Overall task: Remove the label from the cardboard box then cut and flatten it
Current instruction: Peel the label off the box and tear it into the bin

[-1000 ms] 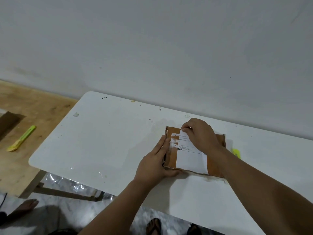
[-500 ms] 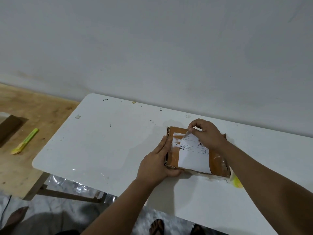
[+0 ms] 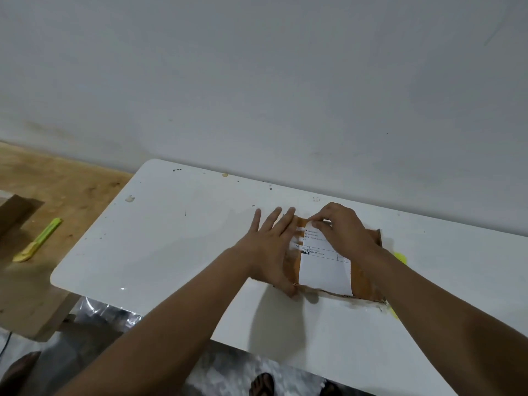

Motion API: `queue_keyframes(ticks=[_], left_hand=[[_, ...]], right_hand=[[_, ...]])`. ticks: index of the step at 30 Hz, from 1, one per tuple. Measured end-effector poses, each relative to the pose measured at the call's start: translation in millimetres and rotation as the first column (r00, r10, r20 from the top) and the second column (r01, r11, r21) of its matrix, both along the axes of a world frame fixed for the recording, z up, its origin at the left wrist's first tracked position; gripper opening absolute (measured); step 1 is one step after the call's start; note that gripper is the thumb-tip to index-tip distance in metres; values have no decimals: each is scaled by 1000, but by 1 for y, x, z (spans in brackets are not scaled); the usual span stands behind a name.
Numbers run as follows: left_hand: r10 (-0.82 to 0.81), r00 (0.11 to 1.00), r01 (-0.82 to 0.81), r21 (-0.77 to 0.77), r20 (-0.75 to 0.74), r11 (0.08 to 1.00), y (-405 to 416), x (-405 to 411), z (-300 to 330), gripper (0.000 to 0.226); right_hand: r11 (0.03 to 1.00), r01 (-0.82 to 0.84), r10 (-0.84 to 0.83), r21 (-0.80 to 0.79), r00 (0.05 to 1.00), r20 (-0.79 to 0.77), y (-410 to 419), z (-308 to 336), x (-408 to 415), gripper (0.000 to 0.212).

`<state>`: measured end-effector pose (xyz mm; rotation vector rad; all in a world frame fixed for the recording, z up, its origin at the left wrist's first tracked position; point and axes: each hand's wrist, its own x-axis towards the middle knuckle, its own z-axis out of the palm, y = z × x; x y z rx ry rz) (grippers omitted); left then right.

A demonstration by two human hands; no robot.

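A flat brown cardboard box lies on the white table, close to the wall. A white shipping label with printed lines covers most of its top. My left hand lies flat with spread fingers over the box's left edge, thumb at the near corner. My right hand rests on the far part of the box, with fingertips pinching the label's far left corner. Something yellow-green peeks out behind my right wrist, mostly hidden.
A yellow-green cutter lies on a wooden surface left of the table, beside a dark brown piece. A grey wall stands right behind the table. Clear plastic and sandalled feet show on the floor below.
My left hand has opened and slid up over the box's left edge, fingers now spread flat. My right hand still pinches the label's far corner. The view has shifted slightly.
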<state>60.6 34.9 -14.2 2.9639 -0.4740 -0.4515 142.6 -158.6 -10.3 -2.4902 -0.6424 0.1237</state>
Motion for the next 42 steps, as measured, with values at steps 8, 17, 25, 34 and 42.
queue_keyframes(ticks=[8, 17, 25, 34, 42], left_hand=[[-50, 995, 48, 23, 91, 999, -1, 13, 1, 146], [-23, 992, 21, 14, 124, 1000, -1, 8, 2, 146], [30, 997, -33, 38, 74, 999, -2, 8, 1, 150], [15, 998, -19, 66, 58, 998, -7, 14, 8, 150], [-69, 996, 59, 158, 61, 986, -19, 23, 10, 160]], right_hand=[[998, 55, -55, 0, 998, -9, -3, 4, -1, 20], [996, -1, 4, 86, 1000, -27, -23, 8, -3, 13], [980, 59, -39, 192, 994, -105, -38, 9, -14, 19], [947, 176, -129, 270, 975, -182, -64, 17, -25, 18], [911, 246, -178, 331, 958, -223, -63, 7, -30, 9]])
